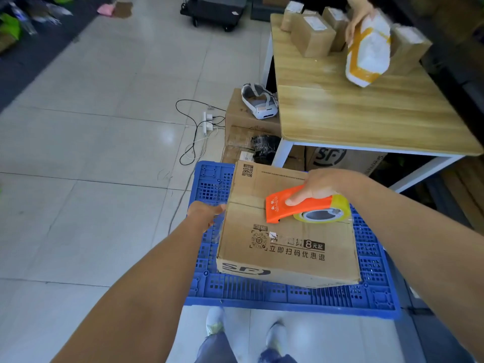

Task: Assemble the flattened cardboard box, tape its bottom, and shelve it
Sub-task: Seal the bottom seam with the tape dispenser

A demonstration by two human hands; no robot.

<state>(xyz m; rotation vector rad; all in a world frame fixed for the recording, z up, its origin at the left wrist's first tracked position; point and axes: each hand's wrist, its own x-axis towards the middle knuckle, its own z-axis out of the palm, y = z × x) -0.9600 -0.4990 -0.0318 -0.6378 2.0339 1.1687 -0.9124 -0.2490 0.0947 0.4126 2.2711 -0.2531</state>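
So the cardboard box (288, 231) is already squared up and sitting bottom-up on a blue plastic crate (288, 294), next to a wooden table (366, 113). The right hand (322, 184) is wrapped closed around an orange tape dispenser (296, 205) with a yellowish roll, pressed down right on the flap seam (246, 203). The left hand (204, 213) is at the box's left edge, where that seam ends; it looks like it's pinning a clear tape end over the side, but I can't tell how tight its fingers are.

What matters is the seam runs left-right across the box, and the dispenser sits about mid-seam, blade end pointing left at the bracing hand. I'd guess taping is underway, with shelving not yet started.
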